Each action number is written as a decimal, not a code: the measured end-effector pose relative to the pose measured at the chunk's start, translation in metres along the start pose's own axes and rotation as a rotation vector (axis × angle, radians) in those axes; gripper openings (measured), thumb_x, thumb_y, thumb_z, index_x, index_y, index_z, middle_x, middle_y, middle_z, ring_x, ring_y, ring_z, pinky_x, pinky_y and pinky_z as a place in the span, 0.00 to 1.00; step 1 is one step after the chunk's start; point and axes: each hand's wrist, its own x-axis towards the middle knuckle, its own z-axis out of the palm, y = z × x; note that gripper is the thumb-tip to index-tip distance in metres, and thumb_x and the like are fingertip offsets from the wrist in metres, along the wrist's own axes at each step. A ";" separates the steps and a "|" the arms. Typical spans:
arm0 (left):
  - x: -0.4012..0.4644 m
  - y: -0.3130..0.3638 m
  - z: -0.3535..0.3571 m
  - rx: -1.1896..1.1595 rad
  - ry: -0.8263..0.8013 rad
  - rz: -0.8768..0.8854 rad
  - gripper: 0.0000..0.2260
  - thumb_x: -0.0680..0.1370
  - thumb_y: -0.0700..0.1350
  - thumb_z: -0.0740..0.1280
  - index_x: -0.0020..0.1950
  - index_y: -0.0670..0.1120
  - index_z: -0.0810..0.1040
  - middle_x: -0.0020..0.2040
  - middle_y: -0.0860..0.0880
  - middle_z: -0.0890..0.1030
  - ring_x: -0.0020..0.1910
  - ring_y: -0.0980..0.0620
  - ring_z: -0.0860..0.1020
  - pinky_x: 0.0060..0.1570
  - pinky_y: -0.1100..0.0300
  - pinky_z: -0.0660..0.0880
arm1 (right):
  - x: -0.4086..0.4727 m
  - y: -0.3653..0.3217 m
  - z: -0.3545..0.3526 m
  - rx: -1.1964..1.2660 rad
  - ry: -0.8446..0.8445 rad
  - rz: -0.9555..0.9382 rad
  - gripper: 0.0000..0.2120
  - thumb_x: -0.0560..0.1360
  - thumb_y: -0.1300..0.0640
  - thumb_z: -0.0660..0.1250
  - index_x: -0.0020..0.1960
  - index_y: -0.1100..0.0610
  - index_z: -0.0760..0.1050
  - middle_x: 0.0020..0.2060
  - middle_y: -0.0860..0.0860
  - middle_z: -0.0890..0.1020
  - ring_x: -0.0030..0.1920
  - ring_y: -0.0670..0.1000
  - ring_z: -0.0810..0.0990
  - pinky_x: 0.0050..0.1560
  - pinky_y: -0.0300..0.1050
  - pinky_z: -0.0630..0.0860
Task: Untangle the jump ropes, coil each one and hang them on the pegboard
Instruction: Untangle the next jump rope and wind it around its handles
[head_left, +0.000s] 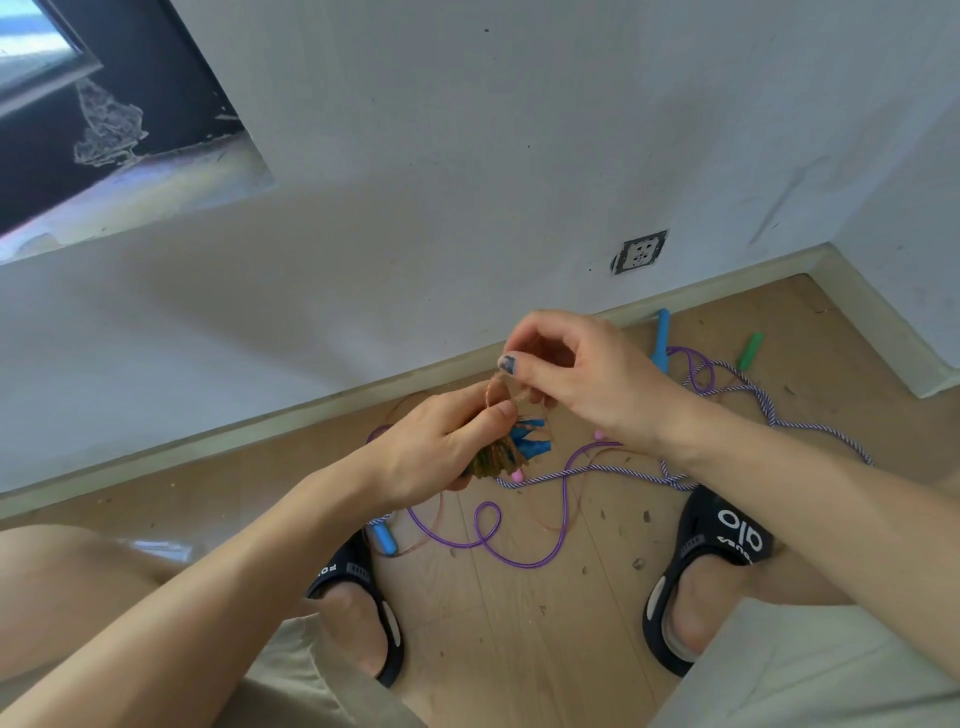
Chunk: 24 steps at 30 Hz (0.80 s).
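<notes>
My left hand (441, 447) grips a coiled bundle of thin clear-brown jump rope (493, 460) together with its blue handles (530, 441). My right hand (582, 379) pinches a loop of that same rope just above the bundle. On the wooden floor below lie a purple jump rope (519, 540) and a purple-and-white striped rope (597, 470), tangled with each other. A blue handle (661, 340) and a green handle (750, 351) lie near the skirting board. Another blue handle (384, 538) lies by my left foot. No pegboard is in view.
I am crouched with both feet in black slippers (722, 566) on the wooden floor (545, 623), which is strewn with small debris. A white wall with a power socket (640, 252) stands ahead. A dark window (104, 104) is at the upper left.
</notes>
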 end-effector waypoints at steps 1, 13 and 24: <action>0.000 0.001 0.000 -0.017 0.009 0.002 0.14 0.84 0.56 0.54 0.62 0.53 0.74 0.50 0.35 0.79 0.35 0.47 0.74 0.33 0.56 0.75 | 0.001 0.002 0.000 0.013 -0.002 0.025 0.03 0.79 0.58 0.68 0.49 0.57 0.77 0.37 0.53 0.82 0.35 0.48 0.81 0.42 0.51 0.81; 0.002 0.003 0.001 -0.079 0.135 -0.003 0.07 0.85 0.53 0.54 0.55 0.52 0.68 0.40 0.44 0.75 0.25 0.55 0.65 0.26 0.64 0.67 | -0.005 0.016 0.010 0.134 0.072 0.164 0.03 0.79 0.60 0.68 0.51 0.58 0.80 0.43 0.52 0.84 0.43 0.46 0.83 0.40 0.37 0.79; -0.002 0.007 0.008 -0.115 0.180 0.073 0.07 0.85 0.52 0.54 0.61 0.53 0.65 0.48 0.49 0.81 0.26 0.53 0.66 0.26 0.61 0.69 | -0.004 0.010 0.006 0.307 0.069 0.305 0.04 0.78 0.62 0.68 0.52 0.61 0.79 0.41 0.54 0.82 0.42 0.49 0.82 0.43 0.43 0.79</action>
